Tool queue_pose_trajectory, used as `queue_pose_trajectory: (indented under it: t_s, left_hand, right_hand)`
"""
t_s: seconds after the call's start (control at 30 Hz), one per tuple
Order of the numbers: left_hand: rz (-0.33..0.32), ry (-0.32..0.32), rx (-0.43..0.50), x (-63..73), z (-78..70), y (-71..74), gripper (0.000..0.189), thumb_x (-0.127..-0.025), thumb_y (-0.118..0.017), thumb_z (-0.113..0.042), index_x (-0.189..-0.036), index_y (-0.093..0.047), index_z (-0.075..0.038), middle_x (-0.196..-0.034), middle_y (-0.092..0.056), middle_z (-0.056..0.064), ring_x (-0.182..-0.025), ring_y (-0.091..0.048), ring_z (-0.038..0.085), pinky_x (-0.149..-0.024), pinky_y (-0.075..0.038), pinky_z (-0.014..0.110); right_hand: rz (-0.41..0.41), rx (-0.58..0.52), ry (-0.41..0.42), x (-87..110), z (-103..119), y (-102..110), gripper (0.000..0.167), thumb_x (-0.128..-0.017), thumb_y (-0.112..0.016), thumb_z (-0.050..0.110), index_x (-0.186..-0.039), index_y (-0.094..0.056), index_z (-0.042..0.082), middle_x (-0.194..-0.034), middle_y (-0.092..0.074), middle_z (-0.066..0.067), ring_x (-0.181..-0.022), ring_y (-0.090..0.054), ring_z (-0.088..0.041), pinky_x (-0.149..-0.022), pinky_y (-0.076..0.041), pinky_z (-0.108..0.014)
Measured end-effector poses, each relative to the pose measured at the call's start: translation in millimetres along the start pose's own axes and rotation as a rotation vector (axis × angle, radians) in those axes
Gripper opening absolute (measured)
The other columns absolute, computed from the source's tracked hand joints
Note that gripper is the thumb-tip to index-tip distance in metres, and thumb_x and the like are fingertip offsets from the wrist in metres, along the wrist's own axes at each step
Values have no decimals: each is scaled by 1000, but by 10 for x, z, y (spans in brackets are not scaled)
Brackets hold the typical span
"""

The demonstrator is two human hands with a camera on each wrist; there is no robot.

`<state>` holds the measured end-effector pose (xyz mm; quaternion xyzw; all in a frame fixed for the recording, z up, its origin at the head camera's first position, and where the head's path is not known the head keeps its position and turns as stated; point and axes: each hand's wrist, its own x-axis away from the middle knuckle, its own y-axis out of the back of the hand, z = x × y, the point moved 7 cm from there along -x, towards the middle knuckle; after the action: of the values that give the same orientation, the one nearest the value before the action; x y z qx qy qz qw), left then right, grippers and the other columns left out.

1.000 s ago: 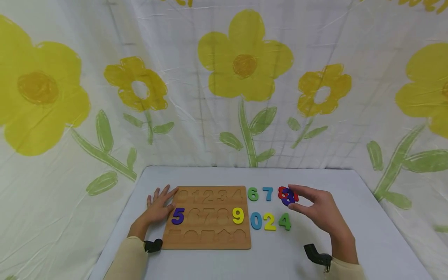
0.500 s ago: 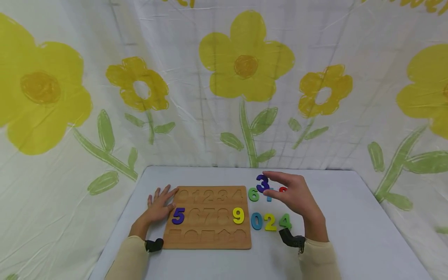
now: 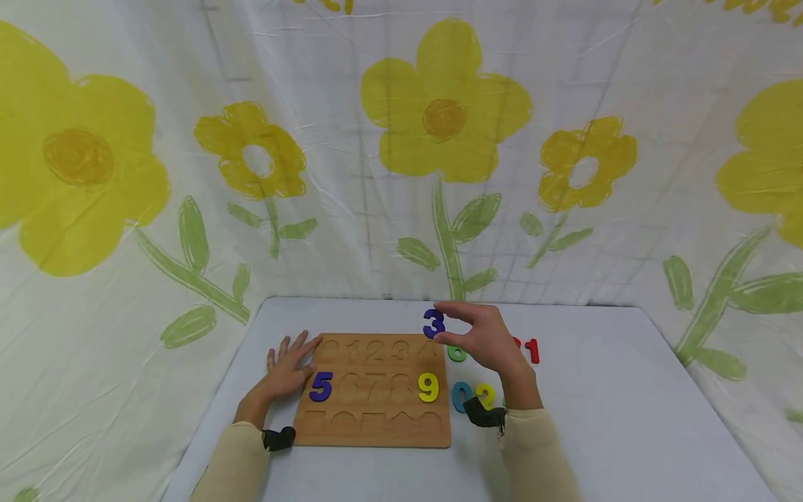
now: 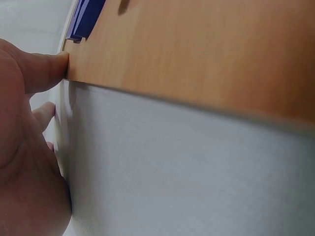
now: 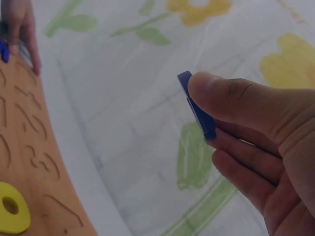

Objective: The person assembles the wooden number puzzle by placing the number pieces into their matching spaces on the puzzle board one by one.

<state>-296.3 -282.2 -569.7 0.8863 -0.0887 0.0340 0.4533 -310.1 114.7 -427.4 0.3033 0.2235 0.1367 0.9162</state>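
Between thumb and fingers, my right hand (image 3: 484, 338) pinches a purple number 3 piece (image 3: 433, 323), raised over the top right corner of the wooden number board (image 3: 371, 435). The right wrist view shows the 3 piece (image 5: 198, 108) edge-on. My left hand (image 3: 284, 376) rests at the board's left edge with fingers spread and straight; its thumb touches that edge in the left wrist view. A purple 5 (image 3: 321, 386) and a yellow 9 (image 3: 429, 388) sit in the board's middle row. The other recesses show bare wood.
Right of the board lie a green 6 (image 3: 456, 353), a blue 0 (image 3: 461, 397), a yellow 2 (image 3: 485, 395) and a red 1 (image 3: 532, 351). My right hand and wrist partly or wholly cover other pieces. A flowered curtain (image 3: 339, 258) hangs behind the white table (image 3: 627, 418).
My right hand has carried the purple 3 from above the red pieces leftward and upward to the board's top right corner. My left hand has stayed at the board's left edge.
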Motion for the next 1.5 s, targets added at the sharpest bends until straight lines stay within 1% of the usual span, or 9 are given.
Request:
queue_pose_trajectory:
  t_s: [0.17,0.3,0.5,0.67,0.77,0.93,1.07,1.37,1.5]
  left_hand:
    - [3,-3,9,5,-6,1,66,-108,-59,-14,-170,-39,-11,-180,-13,30,-163,7,64,-123,16,81]
    - [5,-10,7,12,-16,8,66,-108,-59,-13,-170,-38,-11,-180,-12,30,-163,7,64,-123,16,81]
    - [-1,-9,5,18,-20,16,67,-107,-60,-13,-170,-39,-11,-180,-13,30,-163,6,64,-123,15,81]
    - [-4,-3,6,22,-19,22,67,-107,-60,-13,-170,-39,-11,-180,-13,30,-163,7,64,-123,15,81]
    - [-6,-1,6,20,-13,22,67,-107,-60,-13,-170,-39,-11,-180,-13,30,-163,7,64,-123,15,81]
    - [-6,1,1,6,2,9,67,-107,-60,-14,-170,-39,-12,-181,-13,29,-164,7,63,-124,15,80]
    - [-8,6,5,-3,9,-1,67,-107,-60,-15,-170,-39,-12,-181,-13,29,-164,7,62,-124,16,80]
    - [-21,10,-3,-2,4,2,67,-107,-60,-15,-170,-40,-12,-181,-14,29,-164,6,62,-124,15,80]
    - [-16,11,8,9,-3,3,67,-106,-60,-13,-170,-39,-12,-181,-13,29,-164,7,62,-124,16,80]
  right_hand:
    - [45,28,-38,-89,-55,-235,56,-89,-93,30,-141,-76,18,-140,-77,-2,-133,-72,-33,-105,-61,-55]
    - [79,13,-64,-143,-122,-423,55,-91,-92,29,-142,-76,17,-140,-77,-3,-133,-71,-34,-108,-59,-56]
    - [110,8,-121,-188,-234,-680,52,-92,-90,24,-142,-75,15,-141,-77,-3,-136,-70,-34,-112,-56,-58]
    - [152,33,-131,-210,-362,-876,51,-93,-89,25,-142,-75,17,-141,-77,-3,-135,-70,-34,-111,-57,-56]
    - [175,24,-137,-212,-430,-983,52,-94,-89,25,-143,-75,17,-141,-77,-2,-135,-69,-34,-111,-57,-55]
    - [189,19,-142,-208,-486,-1098,52,-94,-89,23,-144,-74,16,-142,-76,-5,-138,-66,-37,-114,-55,-58]
    - [199,11,-154,-205,-518,-1161,51,-94,-89,23,-143,-75,17,-143,-75,-6,-140,-65,-37,-114,-55,-57]
    - [211,2,-171,-209,-666,-1315,52,-94,-89,21,-143,-74,15,-141,-76,-8,-134,-68,-33,-113,-56,-54]
    - [221,32,-155,-209,-693,-1366,52,-94,-88,21,-143,-74,14,-139,-76,-8,-131,-70,-32,-114,-55,-53]
